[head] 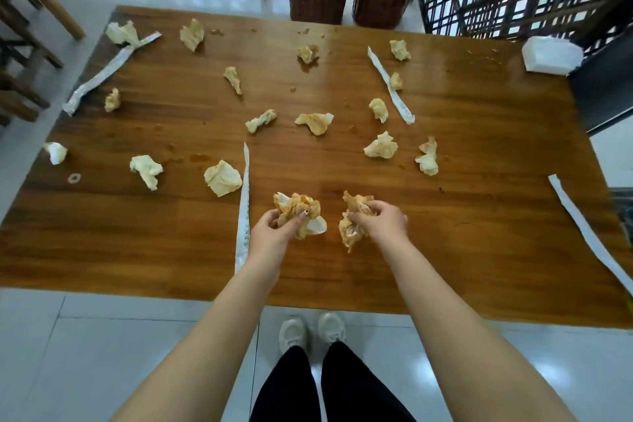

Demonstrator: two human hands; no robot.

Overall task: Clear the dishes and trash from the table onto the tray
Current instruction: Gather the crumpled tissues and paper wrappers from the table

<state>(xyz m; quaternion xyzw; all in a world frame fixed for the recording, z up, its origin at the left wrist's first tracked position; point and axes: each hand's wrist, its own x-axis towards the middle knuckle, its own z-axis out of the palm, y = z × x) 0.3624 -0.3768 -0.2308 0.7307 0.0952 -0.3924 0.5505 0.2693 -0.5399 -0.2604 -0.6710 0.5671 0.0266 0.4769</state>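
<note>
My L hand [274, 228] grips a messy napkin ball [298, 204], R hand [382, 221] grips a second napkin ball [349, 235]; hands hide part of each. Rt paper strip [582, 233] is cut off.

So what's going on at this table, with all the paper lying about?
A person is clearing a wooden table. The left hand grips a wad of stained napkins and the right hand grips a second wad, both near the front edge. Many more crumpled napkins and several long paper strips lie scattered across the top. No tray shows in this view.
</note>
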